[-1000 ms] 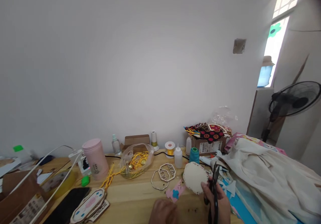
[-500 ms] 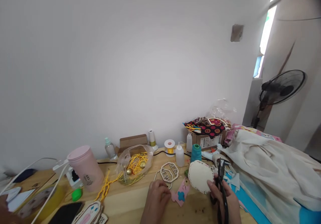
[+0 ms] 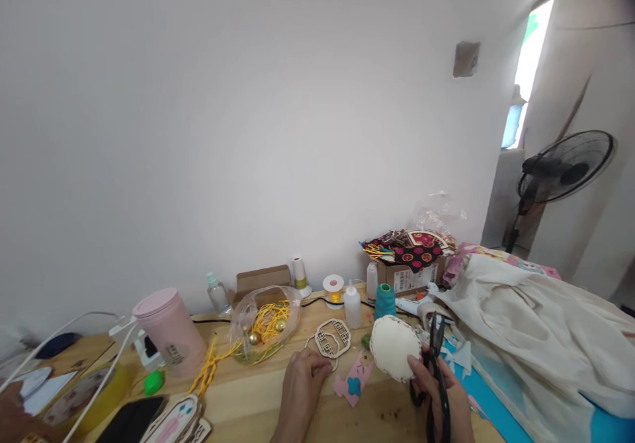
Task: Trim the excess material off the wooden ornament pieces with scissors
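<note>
My left hand is closed, thumb and fingertips pinched on the edge of a thin wooden outline frame, which my fingers partly cover. A wooden lattice cutout overlaps that frame. Black scissors stand upright in my right hand, blades pointing up. The same hand pinches a white scalloped panel with a wooden rim. Between the hands lies a pink felt piece with a blue felt flower.
Behind stand a squeeze bottle, teal thread cone and yellow thread spool. A plastic bag holds yellow cord and gold bells. Cream cloth lies right. Left are a pink canister, phone and another person's hand.
My left hand has moved forward onto the thin wooden frame and pinched its edge. My right hand still holds the scissors and panel. The view has shifted, and another person's hand has appeared at left.
</note>
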### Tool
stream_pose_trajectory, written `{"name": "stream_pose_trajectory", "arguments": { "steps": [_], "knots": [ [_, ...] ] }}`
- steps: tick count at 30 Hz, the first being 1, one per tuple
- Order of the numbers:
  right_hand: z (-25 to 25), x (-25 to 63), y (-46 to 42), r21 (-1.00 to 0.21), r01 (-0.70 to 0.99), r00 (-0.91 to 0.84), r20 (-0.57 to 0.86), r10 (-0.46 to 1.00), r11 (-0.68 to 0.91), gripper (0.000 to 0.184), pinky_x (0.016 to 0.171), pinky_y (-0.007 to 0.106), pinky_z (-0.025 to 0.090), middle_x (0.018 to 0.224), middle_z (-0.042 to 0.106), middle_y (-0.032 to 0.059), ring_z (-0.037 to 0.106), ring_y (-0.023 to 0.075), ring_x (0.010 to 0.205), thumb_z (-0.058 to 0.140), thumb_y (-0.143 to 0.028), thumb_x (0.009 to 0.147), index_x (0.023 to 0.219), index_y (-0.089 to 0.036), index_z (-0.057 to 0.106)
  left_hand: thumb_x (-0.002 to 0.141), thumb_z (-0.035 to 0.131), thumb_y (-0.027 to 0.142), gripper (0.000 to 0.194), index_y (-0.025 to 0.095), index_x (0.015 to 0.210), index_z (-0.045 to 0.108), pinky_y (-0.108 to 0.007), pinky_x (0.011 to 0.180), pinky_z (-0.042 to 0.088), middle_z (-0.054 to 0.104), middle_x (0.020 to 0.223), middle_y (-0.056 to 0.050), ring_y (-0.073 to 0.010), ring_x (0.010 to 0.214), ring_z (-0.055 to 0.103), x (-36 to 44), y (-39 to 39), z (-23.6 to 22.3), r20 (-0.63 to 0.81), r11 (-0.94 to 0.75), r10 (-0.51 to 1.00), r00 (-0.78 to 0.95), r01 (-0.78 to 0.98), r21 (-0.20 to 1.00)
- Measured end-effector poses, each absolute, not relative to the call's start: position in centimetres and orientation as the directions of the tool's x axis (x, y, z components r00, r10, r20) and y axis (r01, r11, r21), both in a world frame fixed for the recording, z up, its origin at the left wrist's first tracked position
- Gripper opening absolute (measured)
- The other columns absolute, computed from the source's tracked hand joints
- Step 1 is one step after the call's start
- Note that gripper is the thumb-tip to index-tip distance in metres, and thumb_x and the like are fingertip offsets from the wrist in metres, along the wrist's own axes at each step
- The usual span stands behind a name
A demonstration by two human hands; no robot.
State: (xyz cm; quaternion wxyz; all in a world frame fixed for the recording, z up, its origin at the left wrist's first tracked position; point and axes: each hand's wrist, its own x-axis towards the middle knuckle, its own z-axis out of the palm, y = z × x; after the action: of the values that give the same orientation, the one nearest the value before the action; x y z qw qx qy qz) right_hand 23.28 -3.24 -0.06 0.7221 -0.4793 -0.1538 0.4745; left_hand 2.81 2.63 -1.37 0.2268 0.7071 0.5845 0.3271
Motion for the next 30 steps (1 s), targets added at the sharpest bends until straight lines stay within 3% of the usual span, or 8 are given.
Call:
{"name": "stream_pose_trajectory", "arguments": {
  "steps": [5,17,21,30],
  "knots": [
    [-0.8,23.4,-3.0,-0.812,-0.573,0.485,-0.228,0.844,0.109,0.05,0.054,0.021,0.044,0.069,0.059,-0.0047,0.055,0.0128,0.062,0.077,-0.033,0.048,0.092,-0.018,0.056,0.07,0.053,0.03,0.019,0.02,0.065,0.068,-0.032,0.071,0.041,0.067,0.073,-0.005,-0.0217,0.075,0.057,2.6,2.8,-1.3,0.2,-0.21,0.975,0.093,0.672,0.711],
    [-0.8,23.4,-3.0,-0.832,-0.546,0.506,-0.229,0.832,0.103,0.051,0.045,0.019,0.041,0.066,0.059,-0.0041,0.052,0.0111,0.053,0.076,-0.034,0.048,0.092,-0.017,0.057,0.066,0.052,0.02,0.015,0.017,0.066,0.066,-0.031,0.063,0.038,0.066,0.07,-0.006,-0.0216,0.069,0.056,2.4,3.3,-0.9,0.124,-0.191,0.982,0.146,0.741,0.643],
    [-0.8,23.3,-3.1,-0.826,-0.552,0.508,-0.225,0.832,0.113,0.053,0.046,0.019,0.042,0.066,0.059,-0.0047,0.054,0.0114,0.054,0.076,-0.035,0.049,0.095,-0.017,0.056,0.068,0.05,0.018,0.012,0.018,0.06,0.06,-0.032,0.065,0.038,0.063,0.069,-0.005,-0.0217,0.071,0.054,2.7,3.1,-0.4,0.175,-0.257,0.966,0.188,0.736,0.626],
    [-0.9,23.3,-3.0,-0.818,-0.568,0.501,-0.253,0.828,0.093,0.053,0.045,0.015,0.039,0.066,0.058,-0.0077,0.05,0.0071,0.052,0.077,-0.036,0.047,0.094,-0.02,0.056,0.08,0.041,0.03,0.018,0.021,0.07,0.053,-0.031,0.069,0.043,0.06,0.074,-0.004,-0.0193,0.075,0.055,3.8,0.2,2.8,0.291,-0.345,0.937,0.195,0.666,0.662]
  ]
}}
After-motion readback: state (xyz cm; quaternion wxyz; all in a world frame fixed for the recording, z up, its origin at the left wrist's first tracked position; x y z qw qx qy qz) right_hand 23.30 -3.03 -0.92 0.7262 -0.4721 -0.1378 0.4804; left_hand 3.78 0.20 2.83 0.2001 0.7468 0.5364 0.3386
